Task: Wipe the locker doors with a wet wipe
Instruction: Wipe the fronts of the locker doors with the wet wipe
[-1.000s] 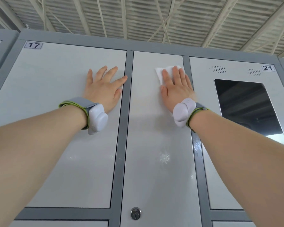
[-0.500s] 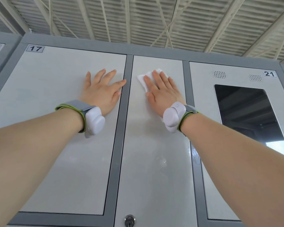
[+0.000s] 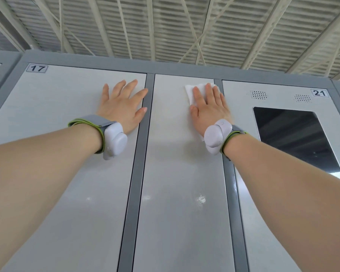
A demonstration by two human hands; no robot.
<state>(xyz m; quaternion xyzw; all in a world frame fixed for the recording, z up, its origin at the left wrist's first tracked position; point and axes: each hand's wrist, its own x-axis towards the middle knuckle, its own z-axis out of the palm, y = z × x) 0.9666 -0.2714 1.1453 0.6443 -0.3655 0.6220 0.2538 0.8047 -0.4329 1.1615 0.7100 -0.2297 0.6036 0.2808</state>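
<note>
Black glass panel (image 3: 294, 138) flanks right hand (image 3: 210, 111) pressing wipe (image 3: 189, 93).

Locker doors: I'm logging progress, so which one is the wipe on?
The narrow middle door, between door 17 and door 21; the right hand presses the wipe against its top.

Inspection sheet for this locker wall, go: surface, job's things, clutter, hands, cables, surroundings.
Surface: middle door, glossy, with a small scuff low down.
Job's things: wipe flat near the middle door's top; door 17 and door 21 either side.
Clutter: nothing seen.
Hands: right hand presses the wipe, fingers straight; left hand flat on door 17.
Cables: nothing seen.
Surroundings: ribbed ceiling; dark screen in door 21.
</note>
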